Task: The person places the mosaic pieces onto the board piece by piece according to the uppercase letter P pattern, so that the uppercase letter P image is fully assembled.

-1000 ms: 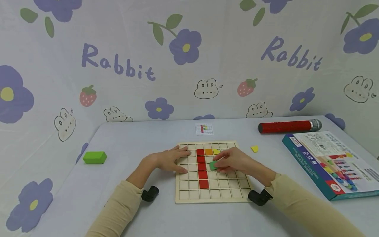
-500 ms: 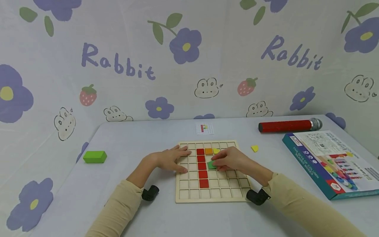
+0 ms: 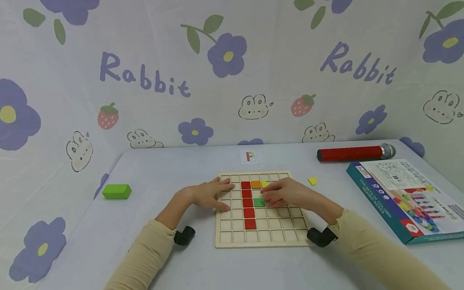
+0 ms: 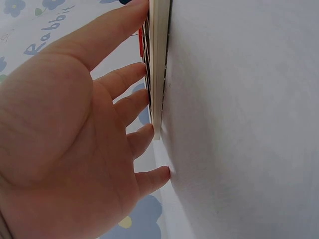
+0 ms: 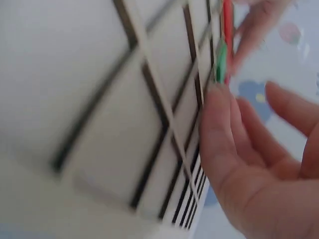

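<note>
A wooden grid board [image 3: 235, 239] lies on the table. Down one column runs a line of several red tiles [image 3: 247, 202], with an orange tile [image 3: 256, 184] and a partly covered yellow tile [image 3: 266, 184] right of the top one. A green tile [image 3: 259, 202] lies flat beside the third red tile. My right hand [image 3: 288, 194] hovers over the board's right half, fingertips just right of the green tile and not pinching it. My left hand [image 3: 208, 195] rests spread on the board's left edge; the left wrist view shows its fingertips [image 4: 142, 137] along that edge.
A small pattern card [image 3: 251, 156] lies behind the board. To the right are a small yellow piece [image 3: 312, 181], a red microphone [image 3: 349, 154] and a flat toy box [image 3: 409, 197]. A green block [image 3: 117, 191] sits far left.
The green tile has gone from tilted in my right fingers to flat in a cell by the red column. My right fingers have let go and drawn slightly right. The left hand stays put.
</note>
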Tool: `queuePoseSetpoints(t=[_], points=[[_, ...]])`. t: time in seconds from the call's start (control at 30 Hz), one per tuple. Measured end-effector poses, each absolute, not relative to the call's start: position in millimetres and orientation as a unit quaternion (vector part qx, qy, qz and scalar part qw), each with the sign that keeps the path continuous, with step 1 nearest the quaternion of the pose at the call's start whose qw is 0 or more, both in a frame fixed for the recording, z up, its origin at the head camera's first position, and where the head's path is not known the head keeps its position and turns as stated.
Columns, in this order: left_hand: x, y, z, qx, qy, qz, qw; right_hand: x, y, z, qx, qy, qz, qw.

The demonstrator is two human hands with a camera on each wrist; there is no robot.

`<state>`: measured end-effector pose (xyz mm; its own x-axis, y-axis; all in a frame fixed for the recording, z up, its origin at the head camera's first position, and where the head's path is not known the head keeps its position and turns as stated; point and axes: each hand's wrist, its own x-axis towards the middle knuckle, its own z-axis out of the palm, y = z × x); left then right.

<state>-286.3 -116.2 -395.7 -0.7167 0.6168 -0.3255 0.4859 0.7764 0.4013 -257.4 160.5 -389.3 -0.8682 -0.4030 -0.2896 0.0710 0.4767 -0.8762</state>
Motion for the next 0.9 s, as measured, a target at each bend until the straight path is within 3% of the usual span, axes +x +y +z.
queuePoseSetpoints(t=[0.3,0.9], points=[[-286,-116,-395,0.301,0.917,0.138,0.223,-263,192,-387,-0.076,0.769,-0.572,0.274],[-283,-116,-394,0.298,0.917,0.141,0.223,-271,252,-384,-0.022,0.759,-0.619,0.199]])
